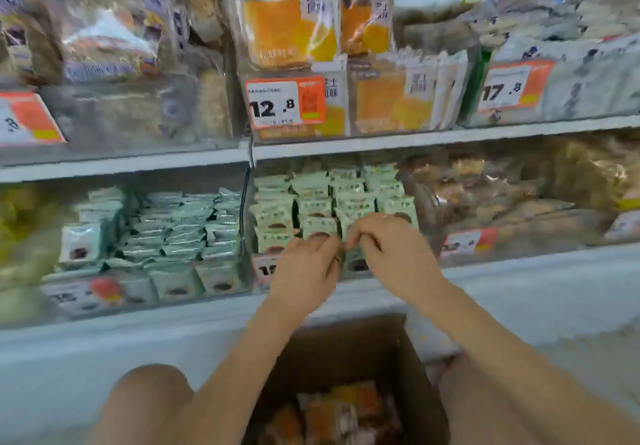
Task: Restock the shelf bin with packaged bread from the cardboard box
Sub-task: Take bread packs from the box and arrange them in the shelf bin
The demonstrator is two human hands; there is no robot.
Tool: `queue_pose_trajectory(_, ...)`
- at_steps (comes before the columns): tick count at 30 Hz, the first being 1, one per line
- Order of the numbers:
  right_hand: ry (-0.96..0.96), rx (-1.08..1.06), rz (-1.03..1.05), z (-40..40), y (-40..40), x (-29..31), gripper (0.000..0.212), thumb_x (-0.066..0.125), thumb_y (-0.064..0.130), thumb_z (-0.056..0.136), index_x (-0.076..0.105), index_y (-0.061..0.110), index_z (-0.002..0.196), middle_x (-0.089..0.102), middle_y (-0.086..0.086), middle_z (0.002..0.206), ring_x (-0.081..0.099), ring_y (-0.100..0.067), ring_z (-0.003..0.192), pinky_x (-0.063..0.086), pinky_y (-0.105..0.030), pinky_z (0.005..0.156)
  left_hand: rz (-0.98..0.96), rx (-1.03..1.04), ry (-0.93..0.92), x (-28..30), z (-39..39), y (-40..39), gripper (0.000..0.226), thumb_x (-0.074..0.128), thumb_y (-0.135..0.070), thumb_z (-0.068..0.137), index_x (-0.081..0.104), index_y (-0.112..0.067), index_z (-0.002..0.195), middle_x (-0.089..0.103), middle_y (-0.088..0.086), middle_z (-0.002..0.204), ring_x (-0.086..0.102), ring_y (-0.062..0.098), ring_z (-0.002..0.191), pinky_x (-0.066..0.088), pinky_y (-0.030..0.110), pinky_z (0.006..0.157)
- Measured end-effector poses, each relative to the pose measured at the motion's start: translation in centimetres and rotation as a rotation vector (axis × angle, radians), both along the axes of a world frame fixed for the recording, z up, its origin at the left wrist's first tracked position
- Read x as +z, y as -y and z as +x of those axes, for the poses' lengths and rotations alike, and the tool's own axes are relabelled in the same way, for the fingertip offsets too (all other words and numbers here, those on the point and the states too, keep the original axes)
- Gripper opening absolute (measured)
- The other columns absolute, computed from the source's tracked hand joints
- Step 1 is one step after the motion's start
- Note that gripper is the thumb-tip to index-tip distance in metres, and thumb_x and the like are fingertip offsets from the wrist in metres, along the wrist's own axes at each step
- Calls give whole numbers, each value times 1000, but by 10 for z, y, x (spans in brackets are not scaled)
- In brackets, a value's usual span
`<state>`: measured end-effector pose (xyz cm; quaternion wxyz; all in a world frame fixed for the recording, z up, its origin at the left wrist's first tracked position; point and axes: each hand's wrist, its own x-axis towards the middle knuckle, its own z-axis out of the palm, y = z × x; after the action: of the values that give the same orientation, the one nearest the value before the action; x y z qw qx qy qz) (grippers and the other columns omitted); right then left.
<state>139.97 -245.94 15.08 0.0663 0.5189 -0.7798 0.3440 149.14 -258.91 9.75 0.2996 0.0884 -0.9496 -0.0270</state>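
So I'm crouching at the lower shelf with both hands in the shelf bin [332, 209], the clear one packed with rows of little pale-green bread packets [313, 207]. My left hand [306, 266] and right hand [388, 250] are meeting at the front row of that bin, fingertips curled in and nearly touching each other. It looks like I'm pinching a small pale-green packet [356, 261] between them, but it's blurry, so I can't tell exactly which fingers are holding it or how firmly.

The cardboard box [349, 351] is sitting on the floor below the bin, between my knees, with orange-ish wrapped packs [332, 413] in the bottom. Those look more like the orange bread [291, 28] one shelf above the bin, honestly.

My take on doing this bit well: I'm trying to stand the packet upright, face out, flush with its neighbours, and nudging the row back instead of cramming. Pinching the sealed edge rather than the middle should keep the bread from squashing. Also watching the price tag [265, 268] clipped on the bin's front lip, easy to knock off.
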Motion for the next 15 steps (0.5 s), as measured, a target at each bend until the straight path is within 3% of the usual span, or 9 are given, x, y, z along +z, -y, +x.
queue_pose_trajectory(2, 111, -1, 331, 10, -3, -59, 27, 42, 12, 94, 63, 26, 85, 65, 2, 92, 60, -19, 81, 46, -32, 65, 163, 62, 238, -47, 16, -11, 23, 44, -14, 84, 62, -13, 99, 66, 6, 85, 62, 30, 78, 42, 32, 64)
queue_pose_trajectory(5, 196, 65, 616, 23, -13, -149, 27, 40, 16, 96, 62, 30, 87, 63, 4, 115, 57, -10, 78, 45, -25, 59, 388, 170, 442, -125, 51, -20, 25, 45, -18, 93, 58, -20, 114, 67, 3, 110, 62, 26, 100, 47, 35, 79)
queue_pose_trajectory(8, 344, 69, 843, 34, -19, -219, 30, 38, 12, 97, 63, 27, 91, 59, 4, 111, 46, -6, 66, 33, -22, 49, 587, 286, 587, -188, 92, -30, 25, 45, -21, 94, 58, -23, 115, 64, -1, 114, 61, 23, 102, 51, 35, 79)
queue_pose_trajectory(11, 457, 90, 1061, 44, -18, -275, 24, 41, 11, 95, 58, 22, 82, 55, 4, 87, 55, -20, 84, 37, -27, 57, 704, 421, 817, -236, 120, -31, 21, 46, -24, 93, 59, -19, 109, 65, 5, 109, 61, 27, 100, 50, 33, 78)
queue_pose_trajectory(13, 491, 118, 1199, 55, -13, -308, 19, 43, 11, 95, 60, 16, 101, 59, -7, 97, 58, -28, 96, 40, -27, 64, 720, 507, 911, -256, 131, -32, 19, 48, -26, 94, 60, -15, 105, 65, 8, 106, 62, 30, 98, 49, 33, 78)
queue_pose_trajectory(15, 550, 104, 1295, 66, -8, -337, 28, 45, 13, 96, 54, 6, 121, 58, -13, 107, 58, -26, 94, 43, -27, 65, 766, 564, 949, -273, 136, -35, 19, 48, -25, 95, 61, -13, 103, 66, 9, 104, 62, 28, 95, 47, 33, 73)
